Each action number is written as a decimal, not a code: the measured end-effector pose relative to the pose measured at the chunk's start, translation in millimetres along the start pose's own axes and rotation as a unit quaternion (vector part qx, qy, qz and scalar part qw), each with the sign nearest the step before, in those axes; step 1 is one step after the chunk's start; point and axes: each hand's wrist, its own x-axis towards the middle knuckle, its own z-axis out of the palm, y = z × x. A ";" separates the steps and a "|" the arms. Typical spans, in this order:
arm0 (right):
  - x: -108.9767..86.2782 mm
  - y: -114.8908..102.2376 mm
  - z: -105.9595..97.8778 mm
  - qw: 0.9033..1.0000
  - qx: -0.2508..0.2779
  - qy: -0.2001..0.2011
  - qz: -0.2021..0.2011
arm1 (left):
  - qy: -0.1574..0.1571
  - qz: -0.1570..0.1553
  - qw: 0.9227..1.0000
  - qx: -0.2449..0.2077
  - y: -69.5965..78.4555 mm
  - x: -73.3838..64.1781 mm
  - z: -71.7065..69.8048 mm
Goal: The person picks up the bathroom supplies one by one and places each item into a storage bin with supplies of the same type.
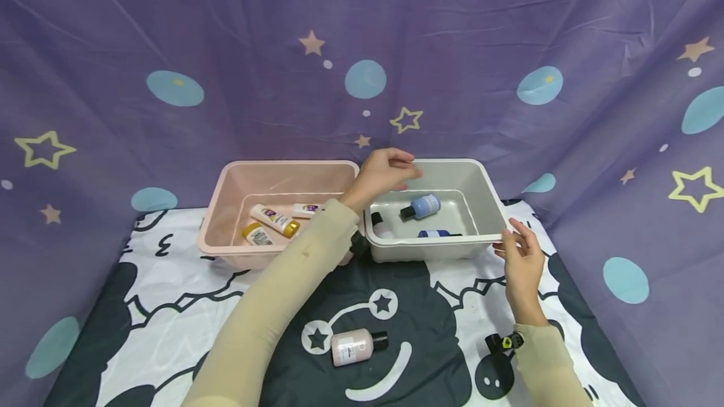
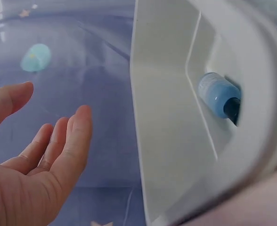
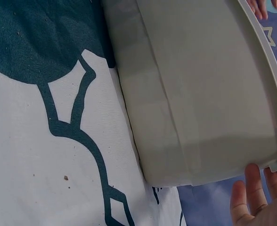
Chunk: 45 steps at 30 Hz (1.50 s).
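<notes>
My left hand (image 1: 386, 173) is over the back left corner of a white plastic bin (image 1: 432, 242), its fingers loosely bent. In the left wrist view, that left hand (image 2: 49, 174) holds nothing, thumb and fingers apart, beside the bin's wall (image 2: 162, 113). The right hand (image 1: 521, 265) grips the bin's rim at the front right corner. In the right wrist view, the right hand's fingers (image 3: 255, 190) reach up to the rim from below. Inside lie a light blue bottle (image 1: 425, 206) with a black cap, a dark blue bottle (image 1: 433, 233) and a pale bottle (image 1: 382, 230), both partly hidden.
A pink bin (image 1: 283, 171) stands left of the white one, holding a gold-capped tube (image 1: 273, 220) and other small containers, partly behind the left sleeve (image 1: 294, 294). A pale pink bottle (image 1: 352, 348) with a black cap lies on the patterned cloth in front. A purple curtain (image 1: 271, 118) hangs behind.
</notes>
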 end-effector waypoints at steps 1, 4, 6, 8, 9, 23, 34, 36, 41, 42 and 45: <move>0.1 -0.3 0.1 1.000 0.002 -0.001 0.001 | -0.001 0.006 1.000 -0.001 0.0 -5.6 -2.7; 0.1 -0.8 0.2 1.000 -0.003 -0.001 0.005 | -0.004 0.025 1.000 -0.009 -0.6 -21.7 -9.7; -0.1 -0.7 0.2 1.000 -0.007 -0.001 0.009 | -0.004 0.036 0.999 -0.008 -1.4 -32.9 -13.9; -0.3 -0.4 0.3 1.000 -0.012 0.000 0.013 | -0.002 0.045 0.999 -0.002 -1.9 -44.7 -17.2; -0.4 -0.2 0.3 1.000 -0.015 -0.001 0.015 | -0.001 0.051 0.999 0.003 -2.3 -51.1 -18.7; 0.2 0.2 -1.6 1.000 0.014 -0.005 0.024 | 0.026 0.112 0.993 0.029 -34.6 -135.1 -30.2; -3.5 -3.7 1.7 1.000 0.002 0.001 0.023 | 0.019 0.079 0.996 0.037 -79.2 -192.0 -31.4; -3.3 -3.1 1.1 1.000 0.000 0.001 0.023 | 0.018 0.064 0.997 0.037 -88.8 -198.6 -31.8; -4.2 -1.7 0.3 1.000 -0.003 0.000 0.024 | 0.015 0.019 0.999 0.045 -112.7 -212.1 -34.3; -4.2 -1.5 0.4 1.000 -0.004 -0.001 0.024 | 0.014 0.009 0.999 0.049 -117.7 -214.4 -34.8; -3.7 -0.9 0.2 1.000 -0.005 -0.001 0.026 | 0.006 -0.015 0.998 0.064 -132.6 -219.7 -35.9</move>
